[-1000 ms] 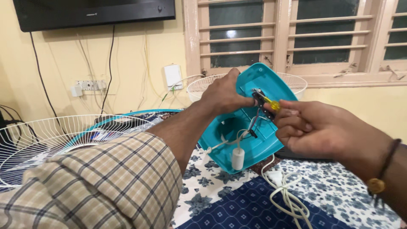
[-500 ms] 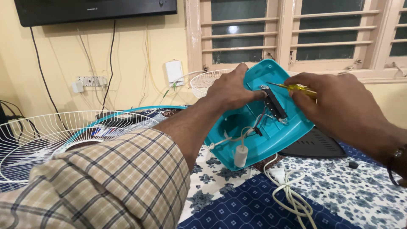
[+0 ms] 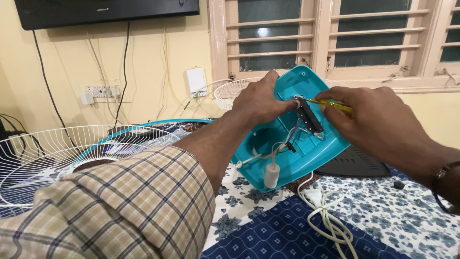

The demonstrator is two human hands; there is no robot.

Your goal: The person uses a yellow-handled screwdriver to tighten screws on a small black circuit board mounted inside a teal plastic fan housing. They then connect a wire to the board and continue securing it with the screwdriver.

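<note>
The left hand [image 3: 261,98] grips the upper left edge of a teal plastic fan base [image 3: 292,139], fingers closed over the rim and holding it tilted, its hollow underside facing the camera, above the middle of the patterned blue and white cloth [image 3: 383,216]; the right hand [image 3: 378,120] has its fingers closed around a yellow-handled screwdriver [image 3: 330,102], whose metal tip points left and meets the top of a black switch block [image 3: 309,116] mounted inside the base; thin wires run from the block down to a small white cylindrical capacitor [image 3: 271,175] dangling near the lower edge; a white power cord [image 3: 330,220] lies coiled on the cloth just below; a dark flat panel [image 3: 357,165] sits behind the base to the right; a white wire fan guard [image 3: 52,153] lies at the left, and another white guard [image 3: 227,93] stands far behind.
</note>
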